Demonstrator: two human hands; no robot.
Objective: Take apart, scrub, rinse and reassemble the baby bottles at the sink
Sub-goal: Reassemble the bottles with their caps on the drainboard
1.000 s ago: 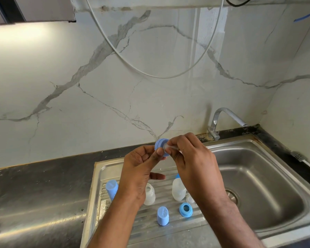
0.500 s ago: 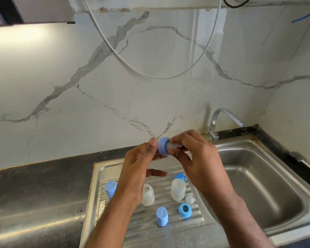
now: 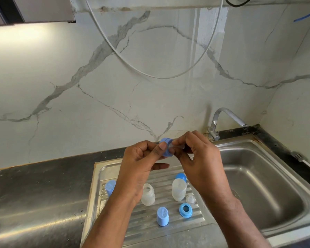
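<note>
My left hand point(image 3: 140, 163) pinches a blue screw ring point(image 3: 166, 148) held up over the drainboard. My right hand point(image 3: 198, 158) pinches the clear teat point(image 3: 177, 146) that sticks out of the ring. Below on the ribbed drainboard point(image 3: 143, 224) stand two clear bottle bodies: an open-necked clear bottle point(image 3: 148, 194) and another clear bottle point(image 3: 179, 189). A blue cap point(image 3: 162, 216) stands near the front, another blue cap point(image 3: 110, 187) at the left, and a third blue cap point(image 3: 181, 176) peeks out behind the right bottle. A second blue ring point(image 3: 185, 209) and a clear teat point(image 3: 191, 199) lie beside them.
The steel sink basin point(image 3: 261, 187) opens to the right, with the tap point(image 3: 222, 120) at its back edge. Dark countertop point(image 3: 34, 187) runs to the left. A white hose point(image 3: 150, 74) loops across the marble wall. A grey plug and cord point(image 3: 299, 156) lie at the right.
Both hands have turned the ring and teat between their fingers; my left thumb now lies over the ring's front. The parts on the drainboard have not moved.
</note>
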